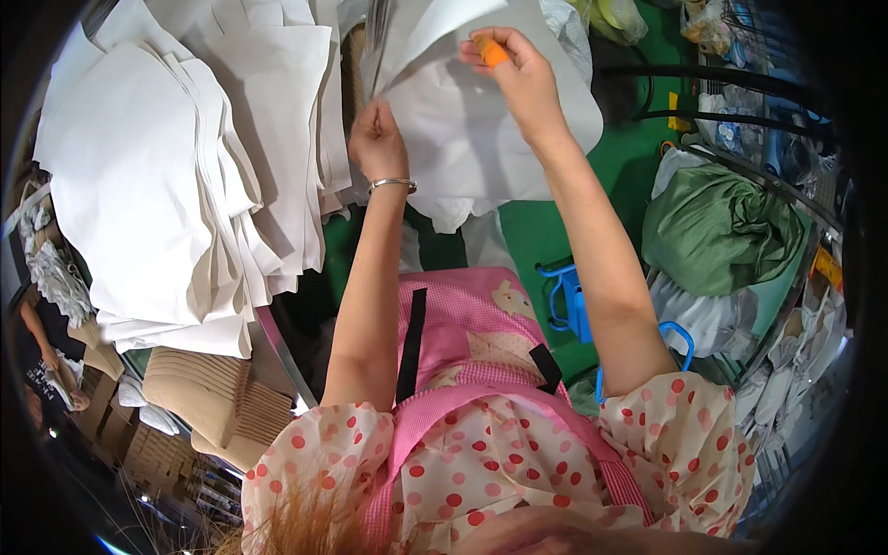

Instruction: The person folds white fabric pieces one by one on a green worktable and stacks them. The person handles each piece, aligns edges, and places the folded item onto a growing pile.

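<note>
My left hand (pixel 377 139) is closed at the near corner of a thin white sheet (pixel 421 42), which lifts and curls between my hands; motion blurs its fingertips. A silver bangle (pixel 393 186) circles that wrist. My right hand (pixel 523 81) hovers to the right of the curled sheet, its fingers loosely bent and apart, with an orange finger cover (pixel 490 52) on one of them. Below both hands lies a broad white sheet (pixel 518 157). Just beyond my left hand, a grey streaked bundle (pixel 374 42) stands along the sheet's left edge.
Stacked white cut pieces (pixel 139 185) fill the left side. Ribbed tan pieces (pixel 199 393) lie below them. A green bag (pixel 717 227) and a blue plastic frame (pixel 569 301) are to the right. Black bars (pixel 721 79) cross the upper right. Another person's arm (pixel 39 333) shows far left.
</note>
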Tool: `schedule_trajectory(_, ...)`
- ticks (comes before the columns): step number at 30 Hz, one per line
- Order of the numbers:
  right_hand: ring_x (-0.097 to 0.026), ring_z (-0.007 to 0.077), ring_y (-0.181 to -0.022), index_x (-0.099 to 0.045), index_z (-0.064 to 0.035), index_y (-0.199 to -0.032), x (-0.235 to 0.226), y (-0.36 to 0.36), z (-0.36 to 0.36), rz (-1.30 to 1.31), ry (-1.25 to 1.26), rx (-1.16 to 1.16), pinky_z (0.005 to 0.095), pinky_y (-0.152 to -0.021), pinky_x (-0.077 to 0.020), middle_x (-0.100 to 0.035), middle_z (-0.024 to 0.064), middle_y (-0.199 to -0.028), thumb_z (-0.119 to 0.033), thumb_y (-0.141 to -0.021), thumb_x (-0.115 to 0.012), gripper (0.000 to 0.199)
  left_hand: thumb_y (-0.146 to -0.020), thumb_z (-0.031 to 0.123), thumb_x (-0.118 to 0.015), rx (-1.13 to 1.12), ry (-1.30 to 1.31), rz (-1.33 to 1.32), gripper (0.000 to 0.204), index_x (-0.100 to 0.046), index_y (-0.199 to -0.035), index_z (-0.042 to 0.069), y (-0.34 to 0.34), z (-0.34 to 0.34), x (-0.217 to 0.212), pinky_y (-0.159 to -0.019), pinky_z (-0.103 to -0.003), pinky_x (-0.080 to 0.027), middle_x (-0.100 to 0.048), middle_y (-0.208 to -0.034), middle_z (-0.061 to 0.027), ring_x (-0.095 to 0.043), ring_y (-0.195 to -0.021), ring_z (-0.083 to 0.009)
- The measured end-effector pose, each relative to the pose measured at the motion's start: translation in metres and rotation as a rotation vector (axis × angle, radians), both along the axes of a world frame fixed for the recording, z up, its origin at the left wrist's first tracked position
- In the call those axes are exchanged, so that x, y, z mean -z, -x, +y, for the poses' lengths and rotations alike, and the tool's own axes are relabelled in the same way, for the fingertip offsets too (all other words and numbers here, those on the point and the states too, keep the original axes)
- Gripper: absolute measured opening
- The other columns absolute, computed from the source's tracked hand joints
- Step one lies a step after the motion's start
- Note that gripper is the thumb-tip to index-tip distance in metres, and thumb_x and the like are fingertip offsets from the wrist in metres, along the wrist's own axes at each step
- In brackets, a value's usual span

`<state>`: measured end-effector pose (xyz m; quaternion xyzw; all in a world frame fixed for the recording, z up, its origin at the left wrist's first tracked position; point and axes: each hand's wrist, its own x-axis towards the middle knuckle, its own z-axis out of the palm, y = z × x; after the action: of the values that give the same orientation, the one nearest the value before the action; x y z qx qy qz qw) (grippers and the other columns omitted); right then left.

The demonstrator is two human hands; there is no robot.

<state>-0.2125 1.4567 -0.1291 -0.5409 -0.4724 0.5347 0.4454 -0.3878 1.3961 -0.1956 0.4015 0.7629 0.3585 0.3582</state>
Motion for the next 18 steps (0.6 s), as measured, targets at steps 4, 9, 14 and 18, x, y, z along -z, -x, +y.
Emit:
schedule_trajectory(4, -0.056, 0.0245, -0.105, -0.054, -0.0045, -0.115, 0.039, -0.032, -0.021, -0.786, -0.267, 0.077, 0.0344, -0.091, -0.0421, -0.059, 0.012, -0.112, -0.02, -0.086, -0.059, 0.033, -0.071, 0.021, -0.074, -0.096, -0.283, 0.308, 0.059, -0.049, -0.121, 0.003, -0.006, -0.006, 0.0, -0.082, -0.032, -0.043, -0.057, -0.095, -0.0104, -0.054, -0.089, -0.0242)
schedule_trajectory(9, -0.048, 0.0317, -0.116, -0.045, -0.0065, -0.127, 0.134, -0.143, -0.046, -1.116, 0.023, 0.261, 0.0386, -0.095, -0.0378, -0.051, 0.0179, -0.123, -0.052, -0.071, -0.068, 0.076, -0.067, 0.039, -0.075, -0.063, 0.231, -0.04, 0.065, -0.054, -0.112, -0.003, 0.011, -0.009, 0.031, -0.078, -0.037, -0.047, -0.061, -0.095, -0.0159, -0.059, -0.083, -0.0304)
schedule_trajectory(14, -0.044, 0.0313, -0.119, -0.041, -0.0067, -0.131, 0.162, -0.209, -0.071, -0.526, 0.552, 0.293, 0.0414, -0.097, -0.0367, -0.047, 0.015, -0.129, -0.047, -0.074, -0.067, 0.075, -0.077, 0.059, -0.057, 0.077, 0.322, -0.002, 0.07, -0.058, -0.105, -0.006, 0.001, -0.029, 0.046, -0.076, -0.041, -0.048, -0.063, -0.095, -0.0236, -0.061, -0.088, -0.037)
schedule_trajectory(18, -0.042, 0.031, -0.121, -0.037, -0.0069, -0.133, 0.116, -0.227, -0.11, 0.06, 0.769, 0.291, 0.0437, -0.099, -0.0358, -0.044, 0.0127, -0.133, -0.043, -0.076, -0.067, 0.074, -0.076, 0.038, -0.069, 0.168, -0.084, -0.183, 0.039, -0.06, -0.091, 0.003, -0.014, -0.059, -0.031, -0.076, -0.04, -0.046, -0.059, -0.094, -0.0144, -0.057, -0.088, -0.0325)
